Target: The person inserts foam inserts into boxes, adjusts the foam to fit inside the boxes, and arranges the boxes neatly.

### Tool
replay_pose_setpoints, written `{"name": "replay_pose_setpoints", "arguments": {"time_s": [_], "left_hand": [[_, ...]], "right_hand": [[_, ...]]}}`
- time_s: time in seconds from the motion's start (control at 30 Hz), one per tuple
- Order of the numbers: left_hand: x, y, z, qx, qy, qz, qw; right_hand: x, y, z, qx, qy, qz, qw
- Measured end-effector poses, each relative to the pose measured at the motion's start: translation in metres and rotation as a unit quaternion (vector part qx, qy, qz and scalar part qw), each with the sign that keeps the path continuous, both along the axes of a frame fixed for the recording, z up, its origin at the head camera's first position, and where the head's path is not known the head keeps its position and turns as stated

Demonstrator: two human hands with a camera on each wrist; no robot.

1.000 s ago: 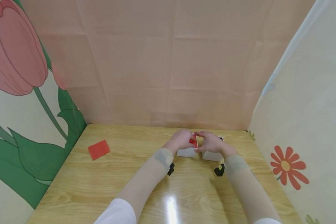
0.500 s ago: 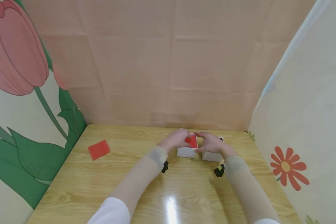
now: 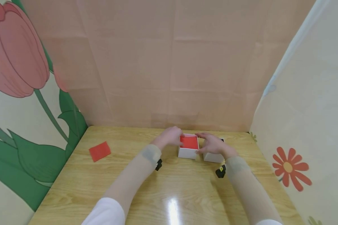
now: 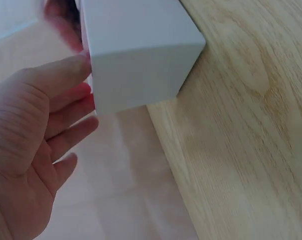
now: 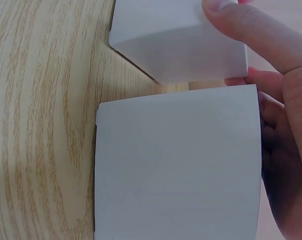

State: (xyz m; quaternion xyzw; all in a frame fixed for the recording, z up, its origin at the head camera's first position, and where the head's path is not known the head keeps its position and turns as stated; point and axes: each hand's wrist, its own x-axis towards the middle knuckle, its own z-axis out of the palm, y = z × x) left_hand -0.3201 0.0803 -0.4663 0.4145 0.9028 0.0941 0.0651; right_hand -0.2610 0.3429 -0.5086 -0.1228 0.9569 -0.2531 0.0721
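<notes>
A white open-topped box (image 3: 187,153) stands near the table's back edge, with a flat red sheet (image 3: 190,142) inside. My left hand (image 3: 169,137) is at the box's left rim. In the left wrist view its thumb and loosely extended fingers (image 4: 73,130) reach that rim; the fingertips are partly hidden behind the wall. My right hand (image 3: 214,144) holds the box at its right side, thumb on the near wall, fingers toward the far side. Under and behind that hand stands a second white box (image 3: 213,157), with a dark inside partly visible.
Another red sheet (image 3: 99,151) lies flat at the left of the wooden table (image 3: 140,193). A plain pinkish backdrop (image 3: 135,78) rises behind the table. Printed fabric walls flank both sides. A narrow gap separates the two boxes.
My left hand has moved left across the box, from over the red sheet to the left rim, uncovering more of the sheet. The right hand and both boxes have stayed put.
</notes>
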Motion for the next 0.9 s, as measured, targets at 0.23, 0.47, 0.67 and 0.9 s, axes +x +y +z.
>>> {"name": "replay_pose_setpoints", "arguments": {"time_s": [0.23,0.47,0.67,0.9], "left_hand": [[0.003,0.003,0.002,-0.014,0.018,0.021,0.9995],[0.006,0.008,0.001,-0.017,0.005,0.047,0.9987],[0.006,0.013,-0.003,-0.017,0.007,0.055,0.9983],[0.007,0.02,-0.008,-0.039,0.06,0.056,0.9959]], "right_hand": [[-0.001,0.0,0.001,-0.01,-0.001,0.003,1.0],[-0.004,0.001,-0.002,-0.001,0.008,0.004,1.0],[-0.003,0.002,-0.003,-0.001,0.002,0.002,1.0],[-0.003,0.0,-0.001,-0.002,0.008,0.008,1.0]]}}
